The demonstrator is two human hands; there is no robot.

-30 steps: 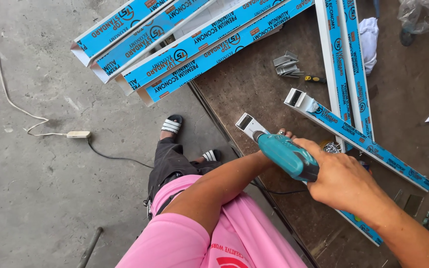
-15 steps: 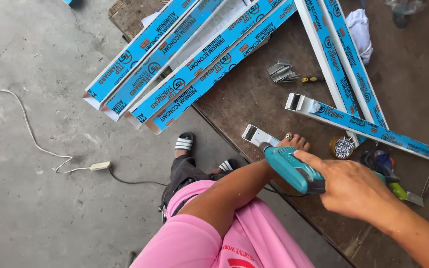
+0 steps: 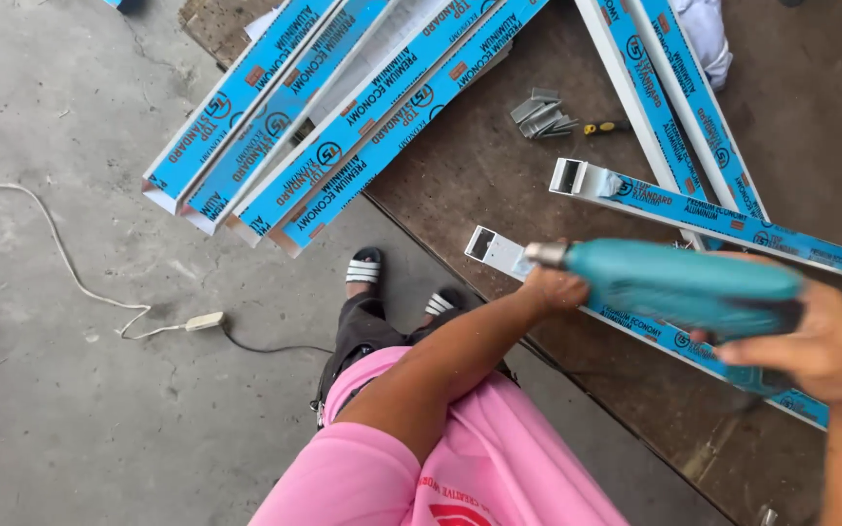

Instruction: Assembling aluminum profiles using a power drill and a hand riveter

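- The right hand (image 3: 830, 351) wraps around the teal drill (image 3: 679, 282), so it points along the bar.
- The left hand (image 3: 553, 289) presses the white and blue metal bar (image 3: 499, 250) onto the brown table (image 3: 470, 166), so it stays put.

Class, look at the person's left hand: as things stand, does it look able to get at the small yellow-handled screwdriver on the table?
Probably yes. The left hand rests on a white bar, and bare brown table lies between it and the screwdriver; only another bar crosses nearby.
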